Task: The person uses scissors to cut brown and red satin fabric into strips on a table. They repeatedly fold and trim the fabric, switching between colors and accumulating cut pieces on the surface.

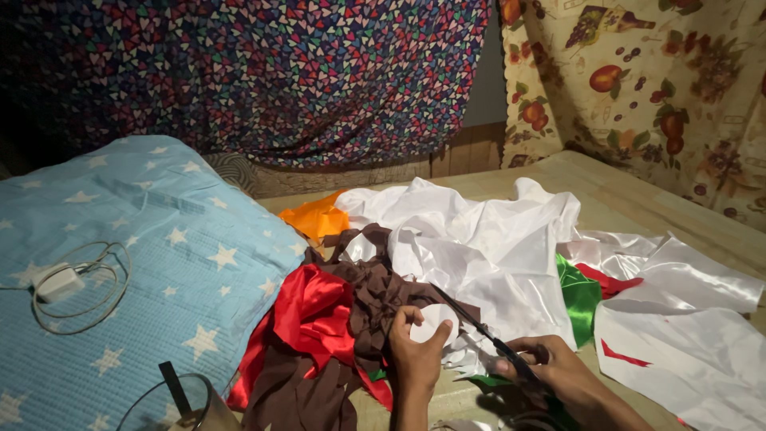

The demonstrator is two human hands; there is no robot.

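My left hand (416,349) pinches a small round piece of white cloth (433,322) low in the middle of the view. My right hand (550,369) grips dark scissors (488,335), whose blades point up and left to the edge of the white round. Under both hands lies a heap of satin scraps: brown cloth (375,295), red cloth (315,311), green cloth (581,295) and a big crumpled white cloth (479,239).
A light blue pillow with white stars (159,239) lies at the left, with a white charger and coiled cable (64,281) on it. An orange scrap (319,215) sits behind the heap. More white cloth (686,335) spreads right. Patterned fabrics hang behind.
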